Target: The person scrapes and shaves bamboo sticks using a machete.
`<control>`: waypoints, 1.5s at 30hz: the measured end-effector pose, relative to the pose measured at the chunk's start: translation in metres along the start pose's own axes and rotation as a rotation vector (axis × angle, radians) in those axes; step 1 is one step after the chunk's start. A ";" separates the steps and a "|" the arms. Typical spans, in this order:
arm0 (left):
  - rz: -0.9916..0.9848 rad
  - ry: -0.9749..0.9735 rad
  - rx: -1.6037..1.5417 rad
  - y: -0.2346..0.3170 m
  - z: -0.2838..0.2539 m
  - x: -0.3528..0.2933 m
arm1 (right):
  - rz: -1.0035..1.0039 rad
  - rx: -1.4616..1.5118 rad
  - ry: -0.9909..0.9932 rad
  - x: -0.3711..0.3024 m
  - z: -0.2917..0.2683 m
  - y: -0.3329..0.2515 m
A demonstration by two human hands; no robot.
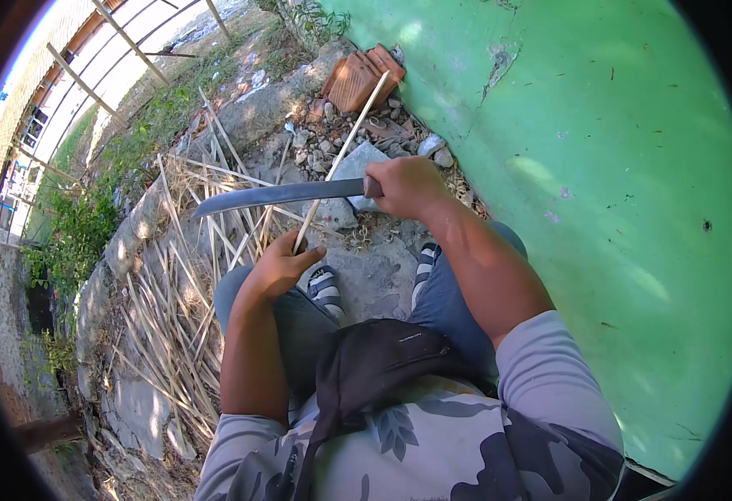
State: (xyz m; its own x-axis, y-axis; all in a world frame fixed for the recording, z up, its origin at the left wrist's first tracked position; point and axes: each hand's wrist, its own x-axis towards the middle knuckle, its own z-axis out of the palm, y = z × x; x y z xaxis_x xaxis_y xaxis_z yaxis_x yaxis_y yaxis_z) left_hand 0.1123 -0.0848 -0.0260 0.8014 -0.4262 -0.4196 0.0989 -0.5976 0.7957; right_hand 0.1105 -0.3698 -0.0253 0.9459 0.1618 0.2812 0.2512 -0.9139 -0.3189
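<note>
My right hand (pixel 409 188) is closed around the short wooden handle of a machete (pixel 278 194). Its long, slightly curved blade points left and crosses a pale wooden strip (pixel 345 147). Whether blade and strip touch, I cannot tell. The strip slants up and away from my left hand (pixel 281 265), whose fingers are wrapped round its lower end with the thumb pointing right. Under the blade lies a grey stone block (pixel 358 171) among rubble. Many similar pale strips (pixel 174 326) are heaped on the ground to my left.
Stacked orange roof tiles (pixel 364 79) sit at the far end of the rubble. A smooth green wall or slab (pixel 608 192) runs along my right side. Green bushes (pixel 74 242) and a bamboo pole frame (pixel 107 58) stand at the left. My sandalled feet (pixel 326 288) rest on concrete.
</note>
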 end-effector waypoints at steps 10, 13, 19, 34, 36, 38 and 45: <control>0.129 -0.107 -0.099 -0.014 -0.006 0.000 | 0.144 0.154 0.142 0.016 0.026 0.014; 0.026 -0.098 -0.071 -0.003 -0.004 -0.006 | 0.071 0.084 0.085 0.011 0.020 -0.003; 0.090 -0.155 -0.093 -0.006 -0.011 -0.003 | 0.159 0.141 0.008 0.020 0.029 0.009; 0.086 0.019 0.168 -0.006 -0.004 -0.002 | 0.251 0.119 -0.072 0.015 0.020 0.003; 0.013 0.063 0.181 -0.004 -0.002 -0.002 | 0.203 0.092 -0.102 0.015 0.017 -0.007; -0.003 0.060 0.210 -0.002 -0.001 -0.003 | 0.097 0.009 -0.163 0.012 0.012 -0.014; -0.039 0.103 0.328 -0.003 0.010 -0.010 | 0.208 0.127 -0.097 0.010 0.032 0.015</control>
State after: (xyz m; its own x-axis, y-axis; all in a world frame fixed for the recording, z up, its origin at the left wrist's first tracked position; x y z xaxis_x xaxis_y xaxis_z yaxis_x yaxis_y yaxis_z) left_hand 0.0982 -0.0852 -0.0285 0.8576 -0.3382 -0.3874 -0.0513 -0.8058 0.5900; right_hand 0.1303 -0.3699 -0.0557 0.9937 0.0160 0.1113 0.0672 -0.8780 -0.4740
